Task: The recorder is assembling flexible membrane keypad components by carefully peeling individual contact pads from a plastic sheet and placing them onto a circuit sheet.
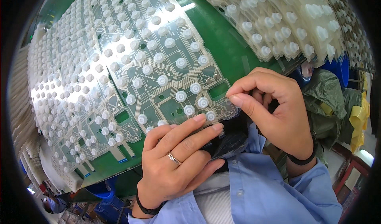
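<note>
A clear keyboard membrane sheet (170, 71) with printed traces and white rubber domes lies on the green tabletop in front of me. My left hand (178, 154), with a ring on one finger, rests at the sheet's near edge. Its fingers are stretched out, the tips beside the lowest domes. At the sheet's right corner, my right hand (274, 105) pinches thumb and forefinger together. Whatever lies between those fingertips is too small to make out. Just left of the pinch is a rectangular cutout in the sheet showing green.
More domed membrane sheets (79, 85) overlap to the left. A thick stack of them (278, 21) stands at the far right on the green tabletop (222, 37). Beyond the right edge are a dark green cover (327, 97) and yellow material (358, 120). Blue bins (111, 208) sit below left.
</note>
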Available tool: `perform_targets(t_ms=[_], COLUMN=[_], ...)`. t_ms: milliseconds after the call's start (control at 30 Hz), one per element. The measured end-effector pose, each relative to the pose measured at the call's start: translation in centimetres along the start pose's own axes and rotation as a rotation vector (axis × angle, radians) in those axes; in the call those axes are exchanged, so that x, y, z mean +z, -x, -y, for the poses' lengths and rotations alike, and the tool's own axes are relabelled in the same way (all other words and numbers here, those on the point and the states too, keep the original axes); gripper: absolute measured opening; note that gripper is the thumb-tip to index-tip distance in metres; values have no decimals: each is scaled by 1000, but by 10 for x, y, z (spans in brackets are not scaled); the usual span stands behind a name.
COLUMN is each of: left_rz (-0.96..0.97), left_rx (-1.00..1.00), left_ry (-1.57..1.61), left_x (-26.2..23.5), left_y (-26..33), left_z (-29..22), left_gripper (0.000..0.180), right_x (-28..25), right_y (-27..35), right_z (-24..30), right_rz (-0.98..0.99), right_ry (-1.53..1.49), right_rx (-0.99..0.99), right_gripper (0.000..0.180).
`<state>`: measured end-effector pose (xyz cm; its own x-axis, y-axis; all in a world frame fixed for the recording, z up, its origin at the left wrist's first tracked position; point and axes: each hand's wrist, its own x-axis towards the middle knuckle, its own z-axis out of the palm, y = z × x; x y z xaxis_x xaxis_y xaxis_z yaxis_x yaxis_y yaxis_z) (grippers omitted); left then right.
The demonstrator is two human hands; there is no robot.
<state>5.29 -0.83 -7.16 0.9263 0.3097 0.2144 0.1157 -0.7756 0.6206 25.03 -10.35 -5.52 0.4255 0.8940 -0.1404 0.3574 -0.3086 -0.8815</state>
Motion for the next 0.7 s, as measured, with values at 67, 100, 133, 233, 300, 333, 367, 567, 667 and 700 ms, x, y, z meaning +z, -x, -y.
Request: perform_targets(t_ms=[67, 100, 133, 233, 300, 333, 367, 567, 667, 700], left_rz=[2, 4, 11, 32, 47, 46, 46, 45, 44, 46], left_rx=[-6, -6, 2, 13, 3, 3, 2, 1, 2, 2], left_ry=[-1, 1, -8, -51, -101, -100, -98, -97, -94, -94], left_x=[0, 0, 0, 1, 2, 3, 2, 4, 4, 3], left_y=[1, 0, 0, -1, 0, 0, 0, 1, 1, 0], left_z=[0, 0, 0, 0, -3, -3, -3, -2, -2, -2], left_gripper=[29, 29, 29, 29, 29, 29, 29, 30, 30, 30], right_x=[0, 1, 1, 2, 1, 1, 0, -5, -3, -2], right_y=[0, 0, 0, 0, 1, 2, 2, 3, 5, 5], right_z=[0, 0, 1, 0, -1, -2, -2, -8, -6, -6], right_rz=[3, -1, -4, -18, -9, -3, 15, 61, 42, 31], right_ry=[2, 4, 7, 20, -6, -20, -21, 3, 23, 25], right_rx=[-1, -3, -4, -22, -42, -52, -59, -121, -129, -125], right_gripper=[6, 6, 6, 7, 11, 13, 16, 25, 25, 24])
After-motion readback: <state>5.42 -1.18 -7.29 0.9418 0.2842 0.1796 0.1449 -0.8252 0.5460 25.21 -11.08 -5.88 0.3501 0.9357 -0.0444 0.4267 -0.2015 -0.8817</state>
